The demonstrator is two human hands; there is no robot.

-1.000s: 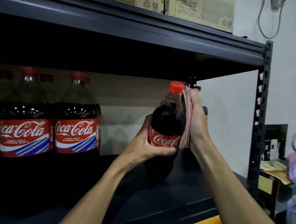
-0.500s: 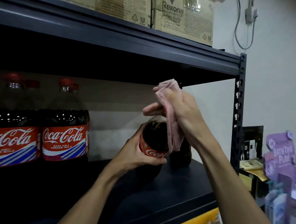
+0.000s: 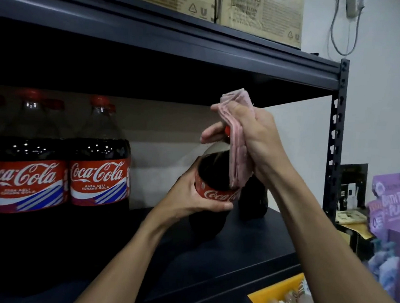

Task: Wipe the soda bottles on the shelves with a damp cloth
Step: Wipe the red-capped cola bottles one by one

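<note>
Since a second ago: right hand has gone from lying flat against the side of the bottle to sitting on top of it. The cap, then fully bare, is now all but covered. Half a second ago the grip looked much as it does now.

Nearest: both forearms reach up from the bottom edge.

Left hand: curled round the bottle at its red label, thumb across the front, fingers hidden behind. Bottle upright on the shelf board, toward the right end, dark drink up to the shoulder.

Right hand: fingers closed over a folded pink cloth, bunching it on the neck and cap. Only a red sliver of cap shows. Folded edges hang down the bottle's right shoulder to just above the label; a tuft sticks up above the hand.

Just behind, to the right: second bottle, mostly hidden by cloth and wrist.

Left, well apart: row of larger bottles, red caps, same red labels, upright, side by side.

Below right: yellow bin, contents blurred. Right edge: purple packs.

Farther: slotted black upright; upper shelf beam carrying cardboard boxes. White wall behind, grey plug at top right with a cable looping below it.
</note>
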